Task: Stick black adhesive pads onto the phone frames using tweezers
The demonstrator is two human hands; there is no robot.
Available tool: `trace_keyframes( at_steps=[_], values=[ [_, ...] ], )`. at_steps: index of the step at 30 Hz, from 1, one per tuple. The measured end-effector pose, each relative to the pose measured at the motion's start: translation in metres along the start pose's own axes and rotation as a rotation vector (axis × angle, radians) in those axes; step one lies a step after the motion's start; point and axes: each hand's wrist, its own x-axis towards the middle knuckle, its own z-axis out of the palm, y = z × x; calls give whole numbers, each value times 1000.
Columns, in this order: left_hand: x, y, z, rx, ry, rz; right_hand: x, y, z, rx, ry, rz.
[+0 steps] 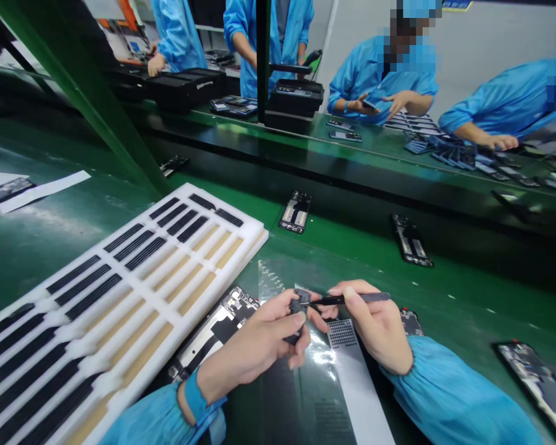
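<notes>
Near the lower middle, my left hand pinches a small dark grey part between thumb and fingers. Black tweezers are held in my right hand, their tips pointing left and meeting the dark part. Below the hands lies a white strip with a grid of black dots at its top end, on a clear plastic sheet. An opened phone body rests beside my left wrist, partly hidden by it. Another phone body shows partly behind my right hand.
A white foam tray with black strips in its slots fills the left. More opened phones lie on the green bench, including ones at the right. Across the barrier, several people in blue work beside black bins.
</notes>
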Motion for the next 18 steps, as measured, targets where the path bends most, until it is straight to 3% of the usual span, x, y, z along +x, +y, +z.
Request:
trace_keyframes(
  at_steps=[11,15,18],
  values=[
    [1,0,1,44,14,-13,0,1,-4,-30,5,6],
    [3,-7,-4,433,253,38,17,15,-15,21,163,96],
    [3,-16,-10,801,399,111,29,30,-18,70,174,245]
  ],
)
